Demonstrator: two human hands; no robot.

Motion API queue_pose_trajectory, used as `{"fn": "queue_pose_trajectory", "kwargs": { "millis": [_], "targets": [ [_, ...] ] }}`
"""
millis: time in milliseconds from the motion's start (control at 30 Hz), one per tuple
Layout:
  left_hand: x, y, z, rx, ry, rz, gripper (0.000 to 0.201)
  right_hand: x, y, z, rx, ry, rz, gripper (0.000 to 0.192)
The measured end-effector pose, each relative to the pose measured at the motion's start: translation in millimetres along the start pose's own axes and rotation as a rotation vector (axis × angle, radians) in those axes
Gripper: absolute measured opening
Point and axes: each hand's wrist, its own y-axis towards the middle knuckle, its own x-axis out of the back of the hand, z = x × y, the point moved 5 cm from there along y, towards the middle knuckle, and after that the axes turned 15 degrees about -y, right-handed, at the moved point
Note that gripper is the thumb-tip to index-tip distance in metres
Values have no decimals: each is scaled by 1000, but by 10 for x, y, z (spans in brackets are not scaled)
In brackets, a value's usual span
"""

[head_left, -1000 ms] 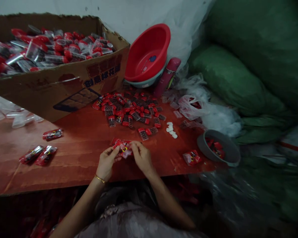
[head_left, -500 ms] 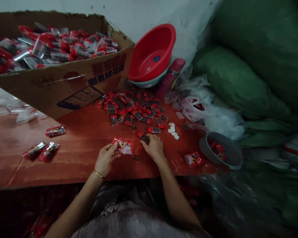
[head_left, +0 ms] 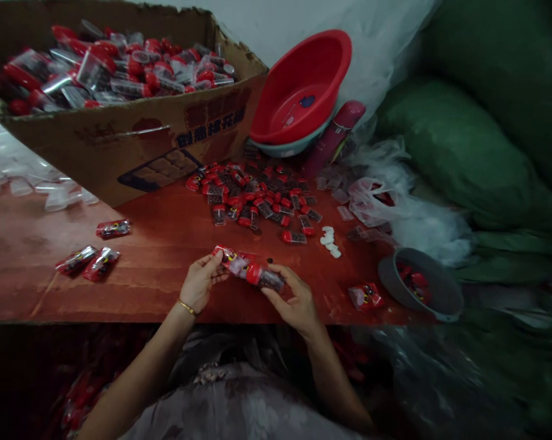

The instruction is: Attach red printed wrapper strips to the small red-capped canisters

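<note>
Red-capped tube (head_left: 265,278) pinched in my right hand (head_left: 294,300), nose at the mouth of the printed sleeve (head_left: 230,259) my left hand (head_left: 201,282) pinches above the tabletop (head_left: 156,269). Risk: sleeve mouth collapses, tube jams or slips.

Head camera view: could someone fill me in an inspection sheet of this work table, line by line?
Surface: reddish-brown wooden table, worn and streaked.
Job's things: small red printed plastic sleeve and red-capped clear vial of dark pellets, vial's capped end at the sleeve's mouth.
Clutter: heap of loose red-capped vials; three filled red packets; white caps; grey bowl; empty clear tubes.
Grippers: left hand pinches the sleeve; right hand holds the vial.
Cables: nothing seen.
Surroundings: cardboard box full of vials; red plastic basin; green sacks; white plastic sheeting.
</note>
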Motion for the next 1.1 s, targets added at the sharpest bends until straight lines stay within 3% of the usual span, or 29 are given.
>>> {"fn": "queue_pose_trajectory", "kwargs": {
  "millis": [167, 567, 933, 1100],
  "targets": [
    [17, -18, -4, -17, 23, 3, 42, 33, -13, 153, 89, 34, 109, 36],
    [-48, -93, -39, -86, 24, 73, 44, -171, -20, 149, 56, 61, 79, 36],
    [-64, -70, 106, -144, -24, 110, 39, -247, 15, 254, 116, -57, -50, 36],
    [-43, -95, 189, -151, -63, 80, 36, -313, 13, 339, 90, -145, -169, 37]
  ]
}}
